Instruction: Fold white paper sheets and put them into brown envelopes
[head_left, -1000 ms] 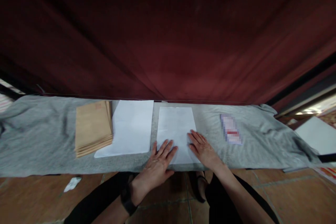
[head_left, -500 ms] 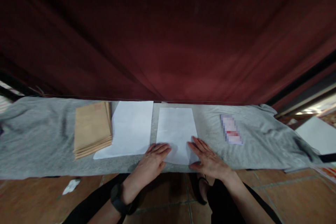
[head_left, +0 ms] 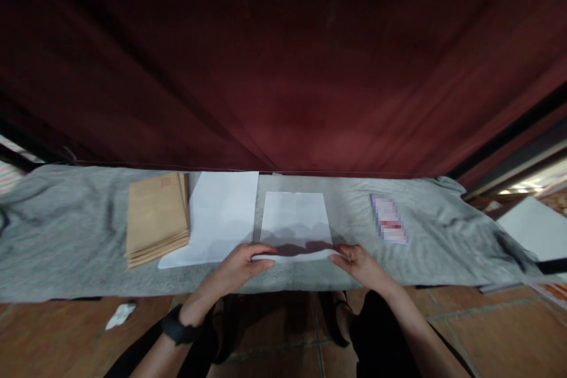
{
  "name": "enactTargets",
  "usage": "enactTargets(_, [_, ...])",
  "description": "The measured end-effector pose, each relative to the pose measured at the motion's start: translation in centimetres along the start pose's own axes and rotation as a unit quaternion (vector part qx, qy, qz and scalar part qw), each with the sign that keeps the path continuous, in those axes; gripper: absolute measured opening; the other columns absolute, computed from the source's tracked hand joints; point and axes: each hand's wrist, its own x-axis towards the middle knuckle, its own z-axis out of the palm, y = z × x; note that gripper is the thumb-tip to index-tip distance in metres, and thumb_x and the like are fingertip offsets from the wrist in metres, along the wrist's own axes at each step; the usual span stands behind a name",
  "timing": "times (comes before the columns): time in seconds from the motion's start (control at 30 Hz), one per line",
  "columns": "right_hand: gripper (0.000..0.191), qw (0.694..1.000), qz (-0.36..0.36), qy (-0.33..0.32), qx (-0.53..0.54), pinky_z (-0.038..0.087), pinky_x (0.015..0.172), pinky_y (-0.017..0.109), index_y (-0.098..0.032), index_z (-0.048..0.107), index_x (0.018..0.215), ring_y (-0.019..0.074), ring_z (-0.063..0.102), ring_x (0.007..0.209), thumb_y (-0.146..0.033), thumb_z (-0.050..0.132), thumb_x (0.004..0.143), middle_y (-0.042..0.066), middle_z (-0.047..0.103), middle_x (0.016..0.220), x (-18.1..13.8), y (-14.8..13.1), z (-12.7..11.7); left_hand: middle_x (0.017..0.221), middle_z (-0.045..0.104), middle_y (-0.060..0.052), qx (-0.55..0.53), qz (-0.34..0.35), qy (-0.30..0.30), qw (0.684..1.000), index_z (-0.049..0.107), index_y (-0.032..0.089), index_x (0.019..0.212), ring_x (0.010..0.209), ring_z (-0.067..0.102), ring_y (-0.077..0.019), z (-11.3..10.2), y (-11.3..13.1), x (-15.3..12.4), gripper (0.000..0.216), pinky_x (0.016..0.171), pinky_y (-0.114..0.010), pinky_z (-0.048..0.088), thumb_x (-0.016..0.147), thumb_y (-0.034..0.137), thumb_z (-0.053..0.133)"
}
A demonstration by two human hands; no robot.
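A white sheet of paper [head_left: 296,218] lies on the grey cloth [head_left: 66,236] in front of me. My left hand [head_left: 241,266] pinches its near left corner and my right hand [head_left: 361,263] pinches its near right corner. The near edge is lifted off the cloth and casts a dark shadow under it. To its left lies a second, larger white sheet [head_left: 221,218], partly tucked beside a stack of brown envelopes [head_left: 155,218]. I wear a dark band on my left wrist.
A small printed card [head_left: 390,220] lies on the cloth to the right. A dark red curtain [head_left: 283,71] hangs close behind. More white paper [head_left: 534,227] sits at the far right. A paper scrap [head_left: 120,314] lies on the tiled floor.
Both hands slid from lying flat on the sheet back to its near corners and gripped them. The sheet's near edge has risen off the cloth.
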Motion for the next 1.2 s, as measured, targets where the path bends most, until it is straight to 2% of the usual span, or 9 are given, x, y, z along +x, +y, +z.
enactTargets(0.1, [0.039, 0.997, 0.03, 0.053, 0.038, 0.045, 0.063, 0.027, -0.019, 0.075, 0.087, 0.018, 0.061, 0.069, -0.05, 0.052, 0.092, 0.0, 0.07, 0.073, 1.5, 0.5, 0.5, 0.105, 0.075, -0.008, -0.053, -0.032, 0.038, 0.997, 0.073, 0.015, 0.112, 0.091, 0.067, -0.0239, -0.5, -0.8, 0.7, 0.045, 0.077, -0.028, 0.052, 0.077, 0.044, 0.072])
enactTargets(0.2, [0.042, 0.991, 0.032, 0.089, 0.092, 0.042, 0.06, 0.026, -0.018, 0.074, 0.086, 0.0166, 0.057, 0.066, -0.053, 0.052, 0.09, 0.0, 0.067, 0.072, 3.3, 0.7, 0.9, 0.091, 0.074, -0.007, -0.096, -0.06, 0.057, 0.992, 0.073, 0.014, 0.099, 0.082, 0.065, -0.0228, -0.8, -1.4, 1.7, 0.042, 0.074, -0.03, 0.05, 0.075, 0.048, 0.071])
enactTargets(0.27, [0.043, 0.986, 0.039, 0.113, 0.113, 0.042, 0.06, 0.026, -0.017, 0.073, 0.087, 0.0166, 0.057, 0.066, -0.052, 0.049, 0.09, 0.001, 0.067, 0.073, 4.4, 0.9, 1.1, 0.085, 0.072, -0.005, -0.1, -0.063, 0.097, 0.988, 0.072, 0.015, 0.088, 0.078, 0.063, -0.0209, -0.8, -1.7, 2.2, 0.038, 0.071, -0.029, 0.048, 0.074, 0.05, 0.069])
enactTargets(0.37, [0.04, 0.982, 0.067, 0.158, 0.079, 0.04, 0.058, 0.025, -0.016, 0.072, 0.085, 0.0165, 0.057, 0.064, -0.048, 0.048, 0.09, 0.002, 0.067, 0.07, 5.6, 1.2, 1.4, 0.065, 0.058, 0.001, -0.058, -0.056, 0.173, 0.982, 0.061, 0.018, 0.067, 0.064, 0.053, -0.0153, -0.4, -2.1, 3.0, 0.034, 0.06, -0.025, 0.04, 0.076, 0.051, 0.063])
enactTargets(0.47, [0.036, 0.978, 0.098, 0.185, -0.015, 0.037, 0.057, 0.025, -0.018, 0.069, 0.079, 0.0166, 0.058, 0.063, -0.043, 0.047, 0.092, 0.002, 0.066, 0.066, 6.7, 1.0, 1.7, 0.055, 0.044, 0.005, -0.013, -0.056, 0.232, 0.971, 0.05, 0.021, 0.06, 0.056, 0.043, -0.0127, 0.1, -2.5, 3.9, 0.035, 0.055, -0.024, 0.033, 0.079, 0.049, 0.057])
enactTargets(0.6, [0.032, 0.961, 0.14, 0.192, -0.142, 0.037, 0.061, 0.025, -0.02, 0.069, 0.083, 0.0182, 0.065, 0.073, -0.039, 0.047, 0.096, 0.005, 0.071, 0.076, 8.1, 0.0, 1.7, 0.053, 0.041, 0.006, 0.081, -0.085, 0.275, 0.954, 0.048, 0.022, 0.061, 0.054, 0.042, -0.0128, 0.2, -2.2, 5.4, 0.03, 0.055, -0.024, 0.031, 0.084, 0.041, 0.053])
enactTargets(0.77, [0.029, 0.932, 0.192, 0.185, -0.243, 0.039, 0.066, 0.025, -0.021, 0.07, 0.093, 0.0198, 0.07, 0.085, -0.037, 0.047, 0.1, 0.009, 0.075, 0.088, 9.5, -1.2, 1.7, 0.059, 0.053, 0.003, 0.195, -0.152, 0.263, 0.933, 0.053, 0.022, 0.067, 0.059, 0.052, -0.0141, -1.0, -0.7, 7.2, 0.025, 0.057, -0.024, 0.032, 0.09, 0.033, 0.053])
enactTargets(1.0, [0.034, 0.912, 0.225, 0.196, -0.282, 0.045, 0.071, 0.026, -0.019, 0.07, 0.1, 0.0213, 0.072, 0.088, -0.039, 0.042, 0.103, 0.01, 0.075, 0.087, 10.5, -1.9, 1.9, 0.08, 0.072, -0.004, 0.292, -0.207, 0.252, 0.899, 0.065, 0.021, 0.089, 0.075, 0.067, -0.019, -0.6, 0.4, 8.4, 0.025, 0.062, -0.026, 0.038, 0.098, 0.036, 0.046])
enactTargets(1.2, [0.034, 0.902, 0.238, 0.218, -0.288, 0.048, 0.073, 0.028, -0.018, 0.07, 0.107, 0.0226, 0.073, 0.089, -0.038, 0.043, 0.102, 0.012, 0.076, 0.094, 11.2, -2.1, 2.0, 0.093, 0.076, -0.009, 0.36, -0.237, 0.246, 0.868, 0.066, 0.022, 0.104, 0.088, 0.071, -0.0233, -0.5, 0.9, 9.6, 0.028, 0.069, -0.029, 0.045, 0.1, 0.038, 0.044])
